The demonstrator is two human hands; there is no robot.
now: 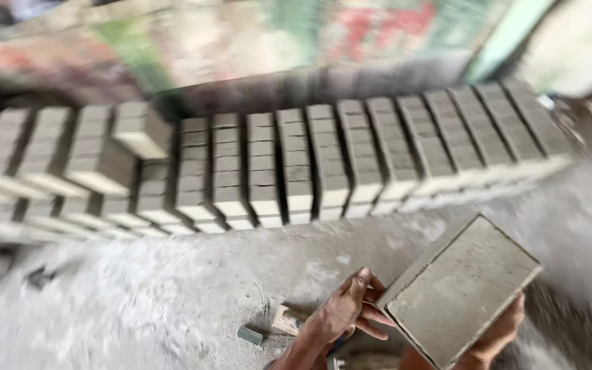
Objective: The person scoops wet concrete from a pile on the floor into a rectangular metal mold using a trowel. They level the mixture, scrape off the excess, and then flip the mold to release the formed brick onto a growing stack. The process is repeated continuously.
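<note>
The left hand (342, 310) clamps the near-left edge of a flat grey rectangular concrete slab (459, 289), fingers curled over its rim; the right hand (498, 332) grips it from beneath at the lower right corner — the slab tilts above the floor. Left of the slab lie a small green cylinder (249, 335) and a wooden-handled tool (288, 318). Beyond the slab, open dusty grey floor (173, 288) reaches long rows of stacked grey blocks (296, 164).
</note>
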